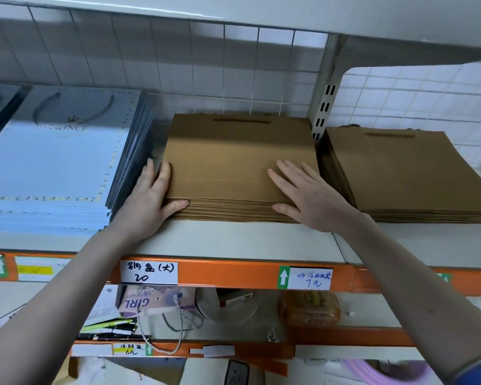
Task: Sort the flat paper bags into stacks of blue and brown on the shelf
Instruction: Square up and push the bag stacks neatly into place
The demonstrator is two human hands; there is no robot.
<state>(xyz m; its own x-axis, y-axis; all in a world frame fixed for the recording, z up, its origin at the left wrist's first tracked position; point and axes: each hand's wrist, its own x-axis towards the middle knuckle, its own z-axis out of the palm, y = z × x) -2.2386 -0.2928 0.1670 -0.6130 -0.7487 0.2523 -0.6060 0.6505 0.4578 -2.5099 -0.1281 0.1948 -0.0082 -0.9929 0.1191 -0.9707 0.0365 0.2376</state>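
While both hands (233,195) square the brown stack (239,162) — blue stack (53,162) adjacent.

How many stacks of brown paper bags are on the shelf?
2. One brown stack lies in the middle, under both hands; the second brown stack lies to its right, past the upright post. Others may be out of view.

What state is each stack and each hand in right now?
Middle brown stack: flat on the shelf, edges fairly even.
Right brown stack: flat, untouched.
Blue stack: flat, untouched.
Left hand: open, at the middle stack's left front corner.
Right hand: open, flat on its top.
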